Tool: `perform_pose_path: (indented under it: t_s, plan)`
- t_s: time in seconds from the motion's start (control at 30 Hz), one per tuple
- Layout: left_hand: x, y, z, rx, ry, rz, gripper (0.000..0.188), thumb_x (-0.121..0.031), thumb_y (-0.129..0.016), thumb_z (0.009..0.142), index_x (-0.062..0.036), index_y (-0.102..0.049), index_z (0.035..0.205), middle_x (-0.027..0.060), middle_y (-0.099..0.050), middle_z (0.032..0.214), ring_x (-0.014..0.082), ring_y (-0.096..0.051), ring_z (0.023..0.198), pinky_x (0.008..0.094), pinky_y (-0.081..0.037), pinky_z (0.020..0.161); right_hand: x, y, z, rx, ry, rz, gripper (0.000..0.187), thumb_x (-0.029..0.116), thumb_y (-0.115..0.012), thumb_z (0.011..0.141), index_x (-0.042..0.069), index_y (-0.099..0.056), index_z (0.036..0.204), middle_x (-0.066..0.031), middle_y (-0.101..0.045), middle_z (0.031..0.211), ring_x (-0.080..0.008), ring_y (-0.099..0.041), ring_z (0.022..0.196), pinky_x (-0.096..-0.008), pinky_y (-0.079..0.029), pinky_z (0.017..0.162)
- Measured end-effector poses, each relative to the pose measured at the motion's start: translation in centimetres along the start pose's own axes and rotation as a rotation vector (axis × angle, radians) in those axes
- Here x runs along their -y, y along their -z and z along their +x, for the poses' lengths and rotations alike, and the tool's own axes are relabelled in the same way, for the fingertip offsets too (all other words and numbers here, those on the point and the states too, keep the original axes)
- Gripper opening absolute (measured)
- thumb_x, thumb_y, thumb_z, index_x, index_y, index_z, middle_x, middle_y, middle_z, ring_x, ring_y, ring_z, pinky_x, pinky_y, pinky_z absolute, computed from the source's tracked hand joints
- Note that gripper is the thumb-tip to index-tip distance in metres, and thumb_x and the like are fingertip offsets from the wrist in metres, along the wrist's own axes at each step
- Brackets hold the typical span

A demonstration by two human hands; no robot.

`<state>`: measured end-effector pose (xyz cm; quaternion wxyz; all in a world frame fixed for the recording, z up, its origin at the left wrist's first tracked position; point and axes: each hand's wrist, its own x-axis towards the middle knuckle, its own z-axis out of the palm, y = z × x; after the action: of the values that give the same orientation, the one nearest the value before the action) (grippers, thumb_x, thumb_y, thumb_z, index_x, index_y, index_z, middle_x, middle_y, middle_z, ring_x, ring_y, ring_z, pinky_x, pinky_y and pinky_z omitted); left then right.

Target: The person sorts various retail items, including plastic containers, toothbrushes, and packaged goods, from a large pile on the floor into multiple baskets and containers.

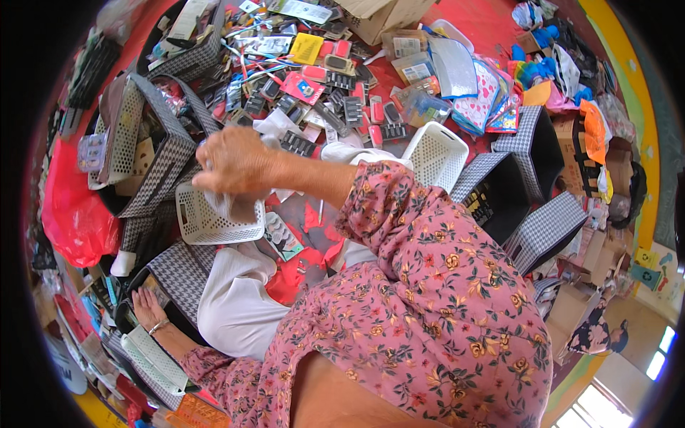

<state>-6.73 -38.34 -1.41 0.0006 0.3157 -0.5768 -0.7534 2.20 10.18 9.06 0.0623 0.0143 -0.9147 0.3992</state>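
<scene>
Red plastic bag (77, 207) at far left, cardboard box (389, 18) at upper edge

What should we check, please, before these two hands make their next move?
1. Right hand above a white basket: ok.
2. What that hand holds, if anything: cannot tell; the view beneath it is blurred.
3. Left hand at a patterned box: ok.
4. Second white basket in view, farther right: ok.
5. Small packages ahead neatly laid out: not ok; they lie in a jumbled heap.

Pale baskets (221, 235), perhaps four; one yellow card (307, 48).
</scene>
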Motion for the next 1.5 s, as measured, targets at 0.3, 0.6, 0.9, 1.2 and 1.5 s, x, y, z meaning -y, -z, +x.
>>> perform_pose_path:
  t_s: [0.3,0.6,0.9,1.2,1.5]
  plan:
    - [6.4,-23.9,-17.4,0.712,0.074,0.326,0.029,-0.003,-0.042,0.085,0.0014,-0.047,0.113,0.0115,-0.05,0.114,0.0224,-0.047,0.11,0.0326,-0.04,0.091,-26.3,9.7,-0.7,-0.088,-0.359,-0.205,0.032,0.03,-0.049,0.069,0.003,-0.063,0.081,-0.0164,-0.062,0.084,-0.0318,-0.058,0.077,-0.0376,-0.047,0.069]
    - [12.9,-25.4,-17.3,0.707,0.471,0.688,0.029,-0.016,-0.048,0.084,-0.0016,-0.048,0.109,0.0113,-0.055,0.107,0.0192,-0.054,0.098,0.0267,-0.044,0.08,-46.5,17.2,-25.7,-0.519,-1.476,-0.453,0.037,0.022,-0.05,0.067,-0.006,-0.062,0.087,-0.0259,-0.059,0.09,-0.038,-0.058,0.088,-0.042,-0.046,0.077]
    - [16.3,-25.2,-17.4,0.619,0.536,0.874,0.029,-0.017,-0.05,0.084,-0.0025,-0.048,0.109,0.0094,-0.057,0.101,0.016,-0.056,0.09,0.0251,-0.045,0.076,-58.7,15.7,-31.3,-0.438,-1.45,0.204,0.079,0.01,-0.066,0.062,-0.006,-0.026,0.129,-0.0222,-0.053,0.104,-0.0229,-0.056,0.082,-0.0312,-0.046,0.063]
    - [17.3,-26.5,-17.8,0.668,0.565,0.957,0.031,-0.018,-0.051,0.082,-0.0017,-0.049,0.108,0.0089,-0.056,0.102,0.0152,-0.054,0.09,0.0244,-0.043,0.077,-54.9,16.4,-28.8,-0.451,-1.276,0.202,0.065,0.007,-0.072,0.058,-0.003,-0.044,0.117,-0.0155,-0.057,0.103,-0.023,-0.057,0.085,-0.0314,-0.046,0.073]
    - [17.3,-26.0,-18.4,0.751,0.564,1.004,0.033,-0.019,-0.052,0.082,-0.0006,-0.049,0.11,0.0075,-0.056,0.098,0.0137,-0.054,0.087,0.0236,-0.043,0.076,-49.7,14.3,-25.5,-0.115,-1.134,-0.19,0.077,0.035,-0.077,0.052,-0.003,-0.048,0.113,-0.024,-0.058,0.097,-0.0355,-0.056,0.093,-0.0364,-0.044,0.082]
